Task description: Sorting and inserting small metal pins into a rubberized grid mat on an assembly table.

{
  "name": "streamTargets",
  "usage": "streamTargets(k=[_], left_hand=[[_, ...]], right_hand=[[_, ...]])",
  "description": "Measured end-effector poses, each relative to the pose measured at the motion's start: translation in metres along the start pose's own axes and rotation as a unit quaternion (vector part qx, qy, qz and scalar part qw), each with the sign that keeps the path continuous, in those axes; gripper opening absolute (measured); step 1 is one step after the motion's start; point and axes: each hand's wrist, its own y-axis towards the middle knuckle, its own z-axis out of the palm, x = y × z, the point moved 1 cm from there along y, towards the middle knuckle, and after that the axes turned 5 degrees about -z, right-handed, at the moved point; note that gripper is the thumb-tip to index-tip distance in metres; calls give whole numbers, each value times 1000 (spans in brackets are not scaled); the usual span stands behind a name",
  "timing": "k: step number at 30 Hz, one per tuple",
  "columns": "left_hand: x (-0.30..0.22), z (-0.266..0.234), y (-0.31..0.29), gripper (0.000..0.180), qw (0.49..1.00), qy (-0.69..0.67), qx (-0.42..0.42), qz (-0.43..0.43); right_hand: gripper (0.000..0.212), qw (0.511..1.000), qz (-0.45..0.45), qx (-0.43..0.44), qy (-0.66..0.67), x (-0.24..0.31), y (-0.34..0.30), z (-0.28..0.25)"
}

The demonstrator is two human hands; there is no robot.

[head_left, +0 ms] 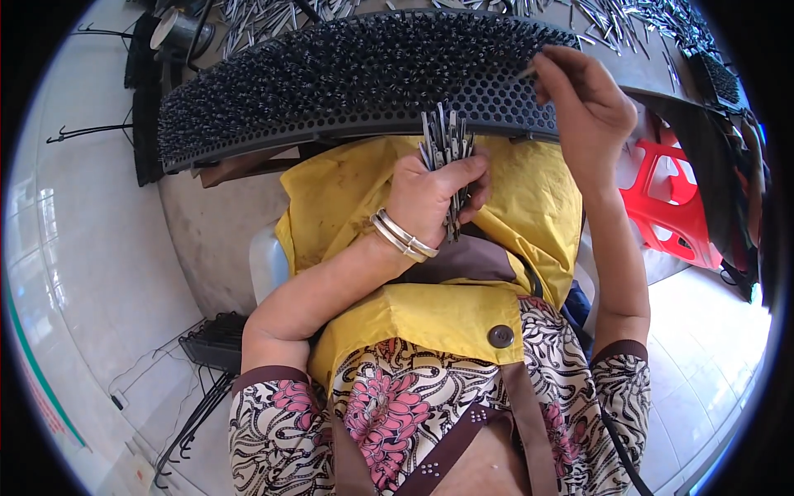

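My left hand (438, 190) is closed round a bundle of slim metal strips (447, 136), whose grey and silvery ends stick up above the fist and out below it. Thumb and forefinger of my right hand (591, 112) pinch one small thin metal strip (526, 73), partly blurred. It is over the right part of a long black perforated rack (496, 107). Dark thin pieces (347, 70) stand upright and crowded across most of the rack's holes. Bare round holes show at its right end and along the near edge; whether the pinched strip touches a hole I cannot tell.
Loose metal strips (265, 21) lie scattered on the table behind the rack. A metal cup (175, 33) stands at the far left. Black racks with hooked rods (217, 341) are at the left. On the right is a red plastic stool (672, 202). A yellow apron (331, 182) covers my lap.
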Motion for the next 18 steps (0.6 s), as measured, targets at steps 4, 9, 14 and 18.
streamTargets(k=[4,9,14,18], left_hand=[[1,3,0,9,1000,-15,7,-15],[2,-1,1,16,999,-1,31,-23],[2,-2,1,15,999,-4,39,-26],[1,-3,2,15,998,-2,54,-38]], right_hand=[[11,980,-167,-11,-110,-12,7,13],[15,920,-337,34,-198,-18,14,22],[19,877,-381,122,-267,-31,10,30],[18,871,-353,126,-319,-24,9,28]])
